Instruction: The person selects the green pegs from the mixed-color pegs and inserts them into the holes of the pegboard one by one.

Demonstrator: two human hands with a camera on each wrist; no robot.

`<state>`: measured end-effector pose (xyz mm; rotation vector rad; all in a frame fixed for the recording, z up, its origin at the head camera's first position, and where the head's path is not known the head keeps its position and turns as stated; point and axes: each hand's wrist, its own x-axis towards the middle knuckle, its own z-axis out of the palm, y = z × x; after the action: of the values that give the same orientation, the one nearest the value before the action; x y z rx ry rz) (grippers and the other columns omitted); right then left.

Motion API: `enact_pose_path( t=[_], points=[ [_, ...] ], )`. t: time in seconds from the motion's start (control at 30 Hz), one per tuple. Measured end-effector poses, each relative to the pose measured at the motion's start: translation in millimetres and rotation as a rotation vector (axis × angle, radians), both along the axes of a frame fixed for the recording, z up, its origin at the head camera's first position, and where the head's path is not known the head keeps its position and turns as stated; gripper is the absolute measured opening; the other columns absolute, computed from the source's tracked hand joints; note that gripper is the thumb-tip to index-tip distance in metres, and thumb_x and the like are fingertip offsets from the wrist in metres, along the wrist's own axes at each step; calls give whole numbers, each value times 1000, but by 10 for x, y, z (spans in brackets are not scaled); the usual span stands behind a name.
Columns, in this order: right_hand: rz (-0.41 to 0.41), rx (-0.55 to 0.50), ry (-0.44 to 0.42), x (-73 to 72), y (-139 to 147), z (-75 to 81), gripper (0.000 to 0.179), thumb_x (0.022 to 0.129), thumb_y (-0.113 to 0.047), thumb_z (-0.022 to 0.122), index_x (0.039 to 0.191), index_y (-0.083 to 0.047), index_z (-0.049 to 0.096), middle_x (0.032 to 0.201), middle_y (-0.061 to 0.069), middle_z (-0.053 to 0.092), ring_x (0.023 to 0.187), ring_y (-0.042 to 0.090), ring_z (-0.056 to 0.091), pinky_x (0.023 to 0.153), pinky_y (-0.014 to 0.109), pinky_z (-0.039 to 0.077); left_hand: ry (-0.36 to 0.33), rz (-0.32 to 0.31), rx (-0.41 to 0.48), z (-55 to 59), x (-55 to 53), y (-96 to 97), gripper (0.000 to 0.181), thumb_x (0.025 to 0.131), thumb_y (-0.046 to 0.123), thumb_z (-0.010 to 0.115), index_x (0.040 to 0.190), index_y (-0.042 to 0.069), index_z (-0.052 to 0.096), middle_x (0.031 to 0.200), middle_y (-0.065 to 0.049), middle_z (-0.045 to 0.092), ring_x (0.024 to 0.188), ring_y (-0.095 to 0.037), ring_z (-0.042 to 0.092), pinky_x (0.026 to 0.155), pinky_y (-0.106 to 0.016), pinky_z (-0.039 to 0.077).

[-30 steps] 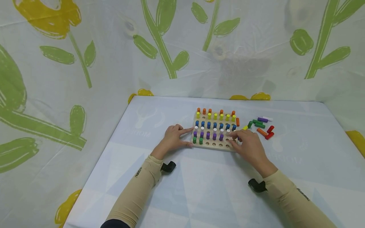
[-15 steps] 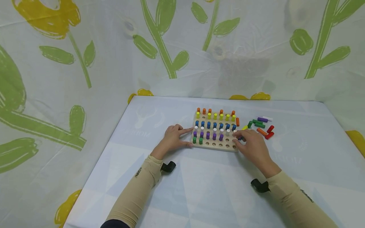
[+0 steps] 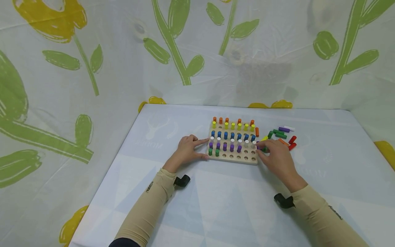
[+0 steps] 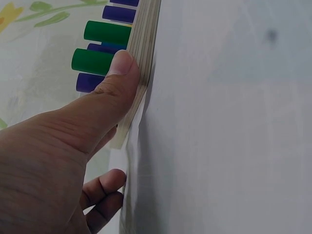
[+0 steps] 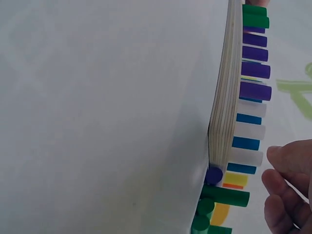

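On the table lies a wooden pegboard (image 3: 226,160) with rows of orange, yellow, blue, white, purple and green pegs standing in it. My left hand (image 3: 187,149) steadies its left end, index finger straight against the side and thumb at the front corner. In the left wrist view that thumb overlaps a green peg (image 4: 92,61). My right hand (image 3: 276,158) is at the board's right end, thumb and fingers slightly apart with nothing visible between them in the right wrist view. Beneath the fingers, a loose purple peg (image 5: 213,175) and several green pegs (image 5: 225,196) lie beside the board.
More loose pegs lie right of the board, among them red (image 3: 292,140), green (image 3: 280,136), purple (image 3: 284,129) and white (image 3: 290,128). An orange peg (image 3: 257,131) lies along the board's right side. A flower-patterned cloth wall (image 3: 271,82) rises behind the table.
My right hand has moved right, from over the white row to just past the board's right end, uncovering the white pegs there. My left hand and the board have stayed put.
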<state>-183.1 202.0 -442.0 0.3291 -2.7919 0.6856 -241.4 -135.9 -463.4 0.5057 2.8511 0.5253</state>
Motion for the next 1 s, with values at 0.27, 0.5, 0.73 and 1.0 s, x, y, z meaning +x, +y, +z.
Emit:
enact_pose_path(
  t=[0.27, 0.5, 0.73, 1.0],
  points=[
    [-6, 12, 42, -20, 51, -6, 21, 88, -12, 78, 106, -2, 75, 97, 14, 72, 82, 27, 56, 72, 41, 44, 4, -8, -1, 0, 2, 1, 84, 79, 60, 79, 152, 39, 45, 113, -4, 44, 105, -23, 37, 95, -38, 32],
    [-36, 9, 11, -20, 82, 18, 22, 90, -11, 77, 108, -1, 74, 106, 18, 71, 93, 33, 60, 79, 50, 52, 9, -13, -9, 2, -5, -2, 84, 79, 60, 79, 153, 38, 45, 113, -4, 45, 104, -23, 37, 94, -38, 32],
    [-50, 5, 12, -41, 115, 17, 23, 90, -11, 77, 110, 0, 74, 111, 20, 69, 98, 35, 59, 81, 52, 51, 17, -17, -4, -17, -10, -10, 84, 79, 61, 79, 152, 39, 45, 112, -4, 45, 101, -22, 37, 92, -36, 32],
    [-47, 3, 41, -76, 163, 8, 21, 90, -10, 75, 108, 1, 74, 108, 20, 69, 84, 32, 61, 72, 48, 52, 11, -10, 6, -14, 0, -7, 84, 79, 60, 80, 152, 38, 46, 113, -4, 45, 103, -22, 38, 93, -37, 33]
  ],
)
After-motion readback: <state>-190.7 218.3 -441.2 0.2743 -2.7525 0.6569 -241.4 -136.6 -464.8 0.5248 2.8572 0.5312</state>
